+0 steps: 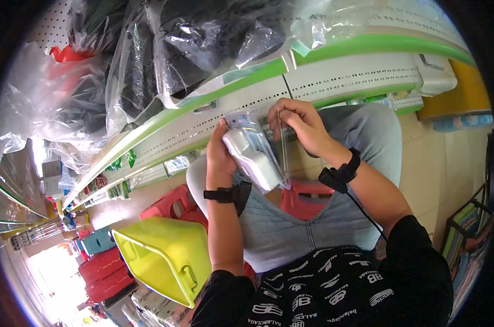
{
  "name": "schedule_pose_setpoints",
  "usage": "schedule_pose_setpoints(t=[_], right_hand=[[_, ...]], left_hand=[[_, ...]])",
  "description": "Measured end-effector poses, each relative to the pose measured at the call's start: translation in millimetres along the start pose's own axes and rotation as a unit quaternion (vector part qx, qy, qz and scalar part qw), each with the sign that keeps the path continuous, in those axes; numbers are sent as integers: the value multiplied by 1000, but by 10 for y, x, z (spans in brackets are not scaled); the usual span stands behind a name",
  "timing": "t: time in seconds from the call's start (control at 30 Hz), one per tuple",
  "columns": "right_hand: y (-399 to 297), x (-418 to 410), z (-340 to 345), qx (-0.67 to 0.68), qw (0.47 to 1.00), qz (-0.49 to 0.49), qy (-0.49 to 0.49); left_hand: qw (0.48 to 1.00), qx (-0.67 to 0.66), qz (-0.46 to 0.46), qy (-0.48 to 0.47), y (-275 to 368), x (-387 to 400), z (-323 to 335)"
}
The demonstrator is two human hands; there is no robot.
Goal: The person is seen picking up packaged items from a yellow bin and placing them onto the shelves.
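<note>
My left hand (220,151) grips one side of a clear plastic package (251,122) with a white moulded object (253,159) inside. What the white object is, I cannot tell. On the package's other side, my right hand (298,126) pinches a thin, clear strip (284,151) between thumb and fingers. It looks like the edge of a plastic cover and runs down to the package's lower corner. Both hands are above my lap, in front of a white shelf (255,100) with green edging. Black straps with small devices circle both wrists.
Large plastic-wrapped dark goods (214,41) lie on the upper shelf, left of centre. By my left arm a yellow-green bin (169,249) lies tipped on its side. Red plastic stools (169,204) stand below. A rack (463,229) is at far right.
</note>
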State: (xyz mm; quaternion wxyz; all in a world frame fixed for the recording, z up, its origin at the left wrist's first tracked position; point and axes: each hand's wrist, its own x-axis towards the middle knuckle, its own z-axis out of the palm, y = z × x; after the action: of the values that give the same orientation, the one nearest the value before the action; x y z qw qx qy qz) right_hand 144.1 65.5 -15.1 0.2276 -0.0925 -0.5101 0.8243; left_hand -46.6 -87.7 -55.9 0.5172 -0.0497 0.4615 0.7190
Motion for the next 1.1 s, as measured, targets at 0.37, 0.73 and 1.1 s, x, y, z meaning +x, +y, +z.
schedule_pose_setpoints(t=[0.37,0.73,1.1], right_hand=[[-14,-2,-20,16,999,14,-49],[58,-15,4,63,987,83,-124],[44,-6,-61,4,980,110,-167]], left_hand=[[998,-32,14,-52,62,-123,95],[989,29,-6,-148,30,-172,218],[989,100,17,-108,29,-266,358]])
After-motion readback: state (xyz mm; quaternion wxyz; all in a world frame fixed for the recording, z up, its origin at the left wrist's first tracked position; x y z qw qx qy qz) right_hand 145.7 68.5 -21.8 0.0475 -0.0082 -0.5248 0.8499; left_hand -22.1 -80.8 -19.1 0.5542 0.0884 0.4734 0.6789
